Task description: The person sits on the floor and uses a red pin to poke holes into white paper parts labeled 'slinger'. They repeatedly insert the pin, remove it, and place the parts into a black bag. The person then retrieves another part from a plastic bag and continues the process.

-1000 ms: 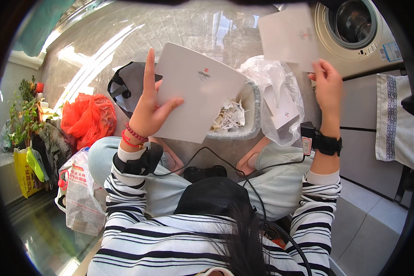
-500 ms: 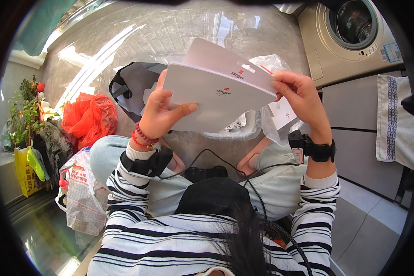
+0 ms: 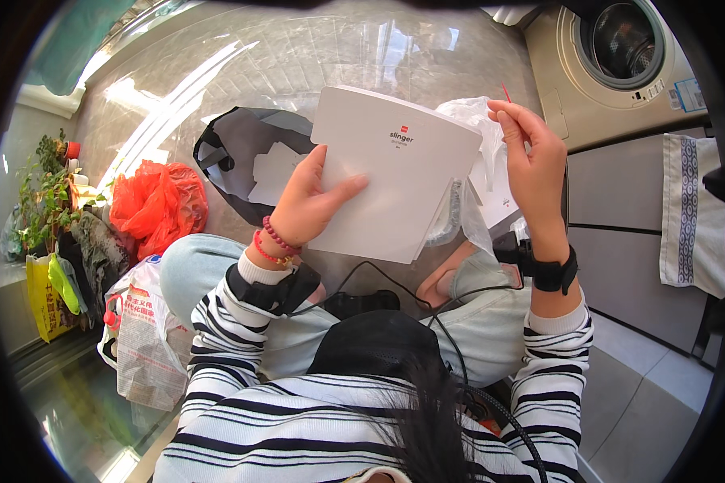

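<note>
A flat white cardboard package (image 3: 403, 197) with a small red and dark print is held up in front of me. My left hand (image 3: 304, 203) grips its left edge, the thumb lying across the front face. To the right of the package, and apart from it, my right hand (image 3: 533, 153) is raised with thumb and forefinger pinched together. A thin red strip (image 3: 506, 92) sticks up from those fingertips; its lower end is hidden. Behind the package, a clear plastic bag (image 3: 467, 113) and a white box (image 3: 495, 193) partly show.
On the floor, a grey-black bag (image 3: 246, 133) holds white card pieces (image 3: 275, 169). Red plastic bags (image 3: 157, 205), a white carrier bag (image 3: 149, 338) and potted plants (image 3: 48, 193) stand at left. A washing machine (image 3: 564, 72) is at far right. Cables (image 3: 451, 318) cross my lap.
My right hand has left the package's right edge and moved up with the red strip. The package has tilted upright and lowered; the panel with a hang hole behind it no longer shows.
</note>
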`<state>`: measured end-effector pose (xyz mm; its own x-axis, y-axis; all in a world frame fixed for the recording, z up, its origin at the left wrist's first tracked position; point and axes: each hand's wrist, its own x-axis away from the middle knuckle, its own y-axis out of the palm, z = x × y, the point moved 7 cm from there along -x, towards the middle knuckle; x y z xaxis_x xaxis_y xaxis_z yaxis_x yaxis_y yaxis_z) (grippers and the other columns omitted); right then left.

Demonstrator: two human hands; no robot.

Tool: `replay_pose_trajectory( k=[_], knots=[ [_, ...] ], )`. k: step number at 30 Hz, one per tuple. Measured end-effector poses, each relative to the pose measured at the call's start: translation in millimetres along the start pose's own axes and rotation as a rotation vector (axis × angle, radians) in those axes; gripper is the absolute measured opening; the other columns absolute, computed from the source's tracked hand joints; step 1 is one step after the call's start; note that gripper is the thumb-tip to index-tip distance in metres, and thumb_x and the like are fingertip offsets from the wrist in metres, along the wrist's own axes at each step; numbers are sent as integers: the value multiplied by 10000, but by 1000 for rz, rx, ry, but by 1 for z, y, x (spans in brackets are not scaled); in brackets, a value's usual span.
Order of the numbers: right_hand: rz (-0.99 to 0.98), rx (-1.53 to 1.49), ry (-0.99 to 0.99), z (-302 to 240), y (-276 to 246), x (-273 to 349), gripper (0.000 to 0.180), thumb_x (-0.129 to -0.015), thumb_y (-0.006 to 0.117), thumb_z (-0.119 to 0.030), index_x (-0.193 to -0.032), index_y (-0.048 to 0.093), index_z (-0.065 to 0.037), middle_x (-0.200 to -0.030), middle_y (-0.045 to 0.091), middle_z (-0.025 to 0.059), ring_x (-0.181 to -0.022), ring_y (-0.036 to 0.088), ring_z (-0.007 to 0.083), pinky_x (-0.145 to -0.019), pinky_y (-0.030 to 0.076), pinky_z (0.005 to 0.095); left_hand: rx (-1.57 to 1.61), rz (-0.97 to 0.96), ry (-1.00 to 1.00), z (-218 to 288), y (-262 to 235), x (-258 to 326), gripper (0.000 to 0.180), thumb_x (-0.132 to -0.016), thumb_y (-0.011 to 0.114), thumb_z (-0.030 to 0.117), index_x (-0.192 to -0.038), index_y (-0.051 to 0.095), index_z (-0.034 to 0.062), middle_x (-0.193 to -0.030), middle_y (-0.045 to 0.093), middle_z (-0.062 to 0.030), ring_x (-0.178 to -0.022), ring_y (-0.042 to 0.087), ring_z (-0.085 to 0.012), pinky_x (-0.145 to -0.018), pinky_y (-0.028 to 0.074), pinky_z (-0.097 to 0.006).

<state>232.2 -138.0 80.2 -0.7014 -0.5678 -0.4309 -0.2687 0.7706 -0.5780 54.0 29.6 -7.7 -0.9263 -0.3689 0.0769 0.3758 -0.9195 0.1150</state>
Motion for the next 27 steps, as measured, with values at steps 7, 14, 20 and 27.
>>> replay_pose_trajectory(
  k=[7,14,20,27],
  knots=[
    [-41,306,-424,-43,33,15,235,-830,624,-83,-1053,657,-19,-1012,670,127,-994,619,282,-821,483,354,-70,11,15,-3,15,-4,299,-879,632,93,-1108,492,-38,-999,606,-85,-891,587,-113,-741,505,-263],
    [-36,381,-489,-46,44,21,267,-789,663,-99,-1042,662,-11,-989,679,115,-966,627,243,-802,484,344,-130,-5,77,-4,17,-5,374,-884,624,96,-1187,453,-41,-1056,586,-102,-933,579,-131,-763,503,-269],
    [-4,264,-467,-50,35,24,188,-767,695,-43,-954,671,-33,-915,680,102,-867,639,252,-744,496,332,-243,14,251,4,16,-9,762,-853,619,0,-1441,134,21,-1276,464,-151,-1084,533,-197,-867,484,-312],
    [-29,10,-291,-40,30,19,96,-764,712,-6,-832,646,-21,-757,643,86,-677,614,196,-627,485,269,35,20,191,5,17,-9,1005,-820,610,-87,-1479,-114,142,-1347,408,-157,-1169,487,-229,-949,448,-361]
  ],
)
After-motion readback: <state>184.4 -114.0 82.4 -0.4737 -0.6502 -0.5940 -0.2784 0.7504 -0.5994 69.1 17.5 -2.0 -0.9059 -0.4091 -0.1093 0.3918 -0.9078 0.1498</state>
